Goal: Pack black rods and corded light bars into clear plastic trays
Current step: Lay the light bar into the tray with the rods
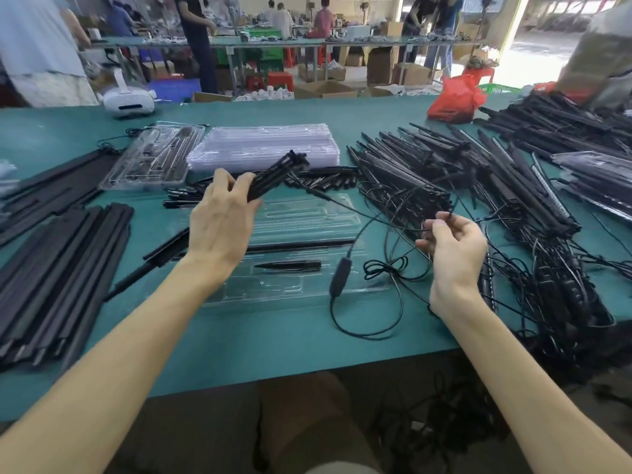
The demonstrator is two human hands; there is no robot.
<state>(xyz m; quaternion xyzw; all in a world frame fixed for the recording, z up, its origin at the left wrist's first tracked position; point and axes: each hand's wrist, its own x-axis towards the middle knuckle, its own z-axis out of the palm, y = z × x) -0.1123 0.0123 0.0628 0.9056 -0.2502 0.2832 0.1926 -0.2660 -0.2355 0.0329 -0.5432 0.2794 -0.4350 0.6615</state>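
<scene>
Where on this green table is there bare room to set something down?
Bare table runs along the near edge, in front of the open clear tray. Another patch lies far left, between white device and packed tray. A far strip runs between tray stack and red bag. Crowded: corded light bars heaped right, black rods left.

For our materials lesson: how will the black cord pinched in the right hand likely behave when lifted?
Probably floppy: the cord droops in curves below the right hand. Its inline box likely drags it down. Loops suggest easy tangling.
</scene>
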